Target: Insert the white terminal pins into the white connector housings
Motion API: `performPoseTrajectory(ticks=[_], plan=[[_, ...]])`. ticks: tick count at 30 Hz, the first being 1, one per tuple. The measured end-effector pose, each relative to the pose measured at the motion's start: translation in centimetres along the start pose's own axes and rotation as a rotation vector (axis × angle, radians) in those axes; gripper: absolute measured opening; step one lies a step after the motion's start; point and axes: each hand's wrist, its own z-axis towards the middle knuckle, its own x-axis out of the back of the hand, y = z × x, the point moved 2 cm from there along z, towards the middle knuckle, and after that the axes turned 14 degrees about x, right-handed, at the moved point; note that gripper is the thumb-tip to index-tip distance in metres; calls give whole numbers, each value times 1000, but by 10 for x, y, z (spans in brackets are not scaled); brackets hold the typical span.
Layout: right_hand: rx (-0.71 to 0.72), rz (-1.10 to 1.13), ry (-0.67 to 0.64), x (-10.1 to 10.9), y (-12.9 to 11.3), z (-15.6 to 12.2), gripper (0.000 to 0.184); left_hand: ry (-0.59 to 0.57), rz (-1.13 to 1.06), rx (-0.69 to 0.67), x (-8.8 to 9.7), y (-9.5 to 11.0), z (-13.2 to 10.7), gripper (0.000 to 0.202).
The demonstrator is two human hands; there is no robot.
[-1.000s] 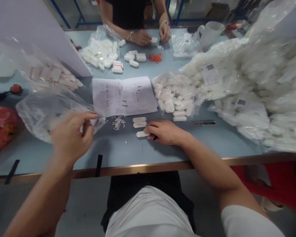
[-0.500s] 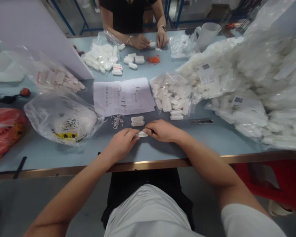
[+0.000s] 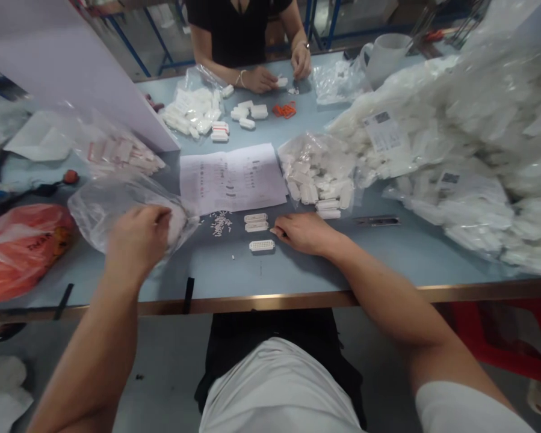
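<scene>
A white rectangular plastic piece with rows of small holes lies on the table, with neither hand touching it. My right hand rests just right of it, fingers curled into a pinch; anything between the fingertips is too small to name. My left hand is over a clear plastic bag at the left. Its fingers are curled, and what they hold, if anything, is hidden. Two similar white pieces lie side by side behind the first. A scatter of tiny white pins lies left of them.
A printed sheet lies behind the pins. Bags of white parts crowd the right, near metal snips. A red bag sits far left. Across the table a co-worker's hands handle a white part.
My left hand has let go of the white holed piece and moved left over the clear bag. My right hand has also released it and shifted slightly right. The view has shifted slightly.
</scene>
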Motion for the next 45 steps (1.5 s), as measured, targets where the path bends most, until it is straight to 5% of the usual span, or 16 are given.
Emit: performPoseTrajectory(ticks=[4, 8, 12, 16, 21, 25, 28, 38, 45], plan=[[-2, -17, -22, -1, 0, 1, 33, -211, 180, 122, -3, -56, 28, 25], [-2, -27, -33, -2, 0, 2, 35, -320, 193, 89, -16, -64, 38, 19], [1, -19, -32, -2, 0, 1, 33, -335, 181, 57, -24, -50, 42, 14], [-15, -9, -38, 0, -1, 1, 30, -319, 169, 65, -13, -37, 35, 14], [-14, 2, -32, -2, -1, 2, 30, -83, 70, 66, 13, -1, 8, 38], [-26, -10, -4, -4, 3, 2, 28, -284, -29, -191, -12, 46, -11, 31], [-52, -16, 17, -3, 7, 2, 25, -274, -25, -328, -36, 68, -18, 45], [-34, -35, 17, -4, 11, 2, 26, -153, 5, -402, -57, 71, -26, 38], [-28, -58, 213, -4, 13, 1, 33, -151, 90, -405, -55, 76, -24, 33]])
